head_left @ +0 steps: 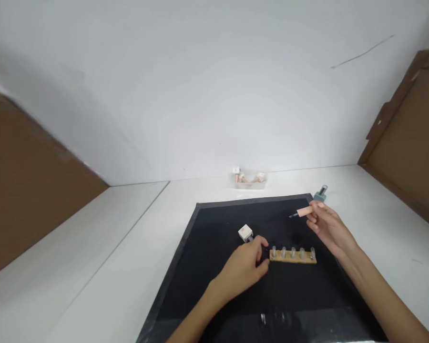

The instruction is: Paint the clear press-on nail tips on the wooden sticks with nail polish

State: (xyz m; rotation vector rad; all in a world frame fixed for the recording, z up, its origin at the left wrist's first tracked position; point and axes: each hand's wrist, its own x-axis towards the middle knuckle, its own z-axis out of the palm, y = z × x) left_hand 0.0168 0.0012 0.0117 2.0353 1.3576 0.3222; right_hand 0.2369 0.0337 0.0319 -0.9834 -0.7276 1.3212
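On a black mat (214, 267) lies a tan wooden strip (293, 256) with several metal pins standing in a row. My left hand (245, 267) rests at the strip's left end, fingers curled closed around something dark I cannot make out. Just behind its knuckles sits a small white cube-shaped part (245, 232). My right hand (325, 226) hovers above the strip's right end and pinches a pale pink tube-like tool (302, 212) with a thin dark tip pointing left.
A grey-green block with a metal pin (321, 194) stands at the mat's far right corner. A clear tray (249, 180) with small pink and white parts sits by the white back wall. Brown cardboard panels (411, 143) flank both sides of the white table.
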